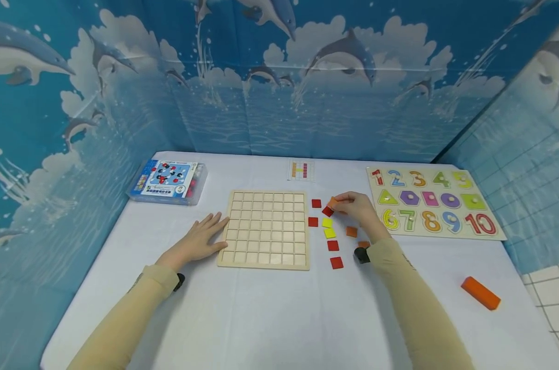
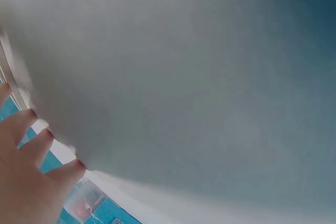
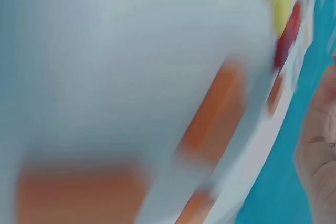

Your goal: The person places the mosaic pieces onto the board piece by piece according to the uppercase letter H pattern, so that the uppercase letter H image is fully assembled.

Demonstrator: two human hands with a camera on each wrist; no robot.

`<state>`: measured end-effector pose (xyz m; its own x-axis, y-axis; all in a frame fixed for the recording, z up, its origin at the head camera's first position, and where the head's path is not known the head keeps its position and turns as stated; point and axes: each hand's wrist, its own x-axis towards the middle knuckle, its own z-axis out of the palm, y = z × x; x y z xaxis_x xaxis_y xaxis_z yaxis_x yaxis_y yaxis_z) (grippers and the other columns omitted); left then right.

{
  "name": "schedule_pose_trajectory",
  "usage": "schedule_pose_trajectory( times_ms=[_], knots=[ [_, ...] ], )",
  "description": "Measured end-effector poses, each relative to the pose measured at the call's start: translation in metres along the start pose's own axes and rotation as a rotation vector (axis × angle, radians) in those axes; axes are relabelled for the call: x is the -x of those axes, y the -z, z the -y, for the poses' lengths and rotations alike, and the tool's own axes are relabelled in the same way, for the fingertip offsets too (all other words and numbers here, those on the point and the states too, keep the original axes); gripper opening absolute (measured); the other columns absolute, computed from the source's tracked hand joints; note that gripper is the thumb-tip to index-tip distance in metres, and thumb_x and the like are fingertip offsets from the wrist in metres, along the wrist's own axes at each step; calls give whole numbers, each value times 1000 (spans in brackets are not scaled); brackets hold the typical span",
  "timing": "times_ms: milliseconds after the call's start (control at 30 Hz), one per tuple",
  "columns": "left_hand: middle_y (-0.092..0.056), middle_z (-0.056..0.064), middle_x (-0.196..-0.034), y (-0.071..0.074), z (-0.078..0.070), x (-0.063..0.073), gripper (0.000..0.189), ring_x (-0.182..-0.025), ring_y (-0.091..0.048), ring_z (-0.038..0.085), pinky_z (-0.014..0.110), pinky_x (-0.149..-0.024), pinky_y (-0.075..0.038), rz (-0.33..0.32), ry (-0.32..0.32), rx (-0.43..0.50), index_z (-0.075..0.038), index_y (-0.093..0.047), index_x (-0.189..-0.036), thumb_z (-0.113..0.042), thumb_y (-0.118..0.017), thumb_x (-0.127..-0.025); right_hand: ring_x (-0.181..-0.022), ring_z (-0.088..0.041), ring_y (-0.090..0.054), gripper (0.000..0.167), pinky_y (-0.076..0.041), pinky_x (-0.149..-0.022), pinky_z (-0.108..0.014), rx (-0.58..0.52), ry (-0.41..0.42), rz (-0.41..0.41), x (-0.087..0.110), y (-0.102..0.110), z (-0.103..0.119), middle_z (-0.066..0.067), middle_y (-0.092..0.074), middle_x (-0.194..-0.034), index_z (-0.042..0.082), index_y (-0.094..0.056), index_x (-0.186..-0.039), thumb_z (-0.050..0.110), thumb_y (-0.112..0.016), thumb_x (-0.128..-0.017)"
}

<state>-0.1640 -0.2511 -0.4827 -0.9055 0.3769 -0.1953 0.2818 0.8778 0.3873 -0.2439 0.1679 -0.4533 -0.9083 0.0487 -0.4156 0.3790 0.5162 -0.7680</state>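
Observation:
A wooden grid board lies flat on the white table. Spread fingers of my left hand touch its left edge. To the right of the board, my right hand pinches an orange square tile between thumb and fingers. Just below those fingertips is a red tile. Two yellow tiles and several more red tiles lie between the board and the right arm. Loose orange tiles lie beside the right wrist, and show blurred in the right wrist view.
A small pattern card lies behind the board. At the back left is a clear plastic box with a molecule picture. A number and shape puzzle board lies at the right, and an orange block nearer the front.

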Motion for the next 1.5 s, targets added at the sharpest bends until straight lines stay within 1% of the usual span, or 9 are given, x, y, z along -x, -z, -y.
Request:
schedule_pose_trajectory(
  times_ms=[100, 300, 467, 667, 967, 1100, 1200, 1333, 1500],
  knots=[
    [-18, 21, -163, 0, 1, -4, 72, -150, -11, 45, 70, -117, -8, -3, -3, -1, -11, -28, -156, -40, -58, -97, -104, -25, -60, 39, -49, -96, -33, -64, 46, 37, 0, -18, 14, -12, -65, -118, 7, -60, -126, 27, -68, -94],
    [-18, 21, -163, -3, 1, -8, 72, -150, -11, 45, 70, -117, -8, 0, -15, 21, -11, -28, -156, -40, -58, -98, -100, -22, -68, 31, -54, -95, -35, -129, 173, 119, -2, -68, 45, -10, -70, -109, 5, -66, -119, 18, -72, -91],
    [-17, 20, -163, -7, -1, -4, 72, -151, -11, 44, 69, -118, -8, 10, 4, 24, -11, -28, -156, -39, -59, -97, -98, -23, -68, 24, -54, -86, -32, -65, 252, 151, -5, -111, 64, -11, -72, -109, 9, -71, -112, 18, -72, -91],
    [-17, 20, -163, -13, -4, -2, 71, -151, -11, 44, 69, -117, -9, 13, 3, 35, -11, -28, -156, -39, -57, -98, -95, -23, -67, 18, -55, -81, -30, 1, 310, 158, -7, -144, 78, -11, -71, -107, 7, -72, -108, 12, -70, -91],
    [-17, 17, -164, -12, -8, 1, 72, -152, -11, 41, 68, -118, -9, 10, 18, 34, -14, -27, -157, -40, -59, -97, -81, -20, -65, 10, -54, -71, -27, 119, 361, 144, -13, -164, 94, -13, -70, -98, 4, -71, -101, 6, -68, -92],
    [-16, 17, -164, -11, -8, 0, 72, -152, -10, 42, 68, -118, -9, 20, 19, 40, -14, -27, -157, -40, -58, -98, -79, -18, -65, 6, -54, -72, -27, 196, 406, 133, -15, -169, 98, -11, -70, -95, 4, -70, -96, 6, -69, -91],
    [-15, 17, -164, -11, -7, 0, 72, -152, -10, 41, 68, -118, -9, 26, 24, 40, -14, -27, -157, -40, -59, -98, -83, -19, -63, 6, -54, -76, -29, 265, 453, 125, -16, -173, 100, -10, -70, -96, 4, -71, -96, 6, -69, -91],
    [-15, 17, -164, -9, -5, 0, 72, -152, -10, 41, 68, -118, -9, 25, 29, 19, -14, -26, -157, -40, -58, -98, -93, -22, -64, 13, -54, -83, -33, 333, 478, 123, -17, -177, 103, -11, -71, -103, 3, -72, -103, 5, -67, -92],
    [-15, 18, -164, -4, -2, -1, 71, -151, -11, 43, 68, -118, -8, 22, 30, 5, -13, -26, -157, -38, -58, -98, -105, -25, -65, 25, -55, -89, -34, 338, 471, 136, -16, -178, 106, -13, -70, -115, 1, -71, -116, 2, -63, -93]
  ],
)
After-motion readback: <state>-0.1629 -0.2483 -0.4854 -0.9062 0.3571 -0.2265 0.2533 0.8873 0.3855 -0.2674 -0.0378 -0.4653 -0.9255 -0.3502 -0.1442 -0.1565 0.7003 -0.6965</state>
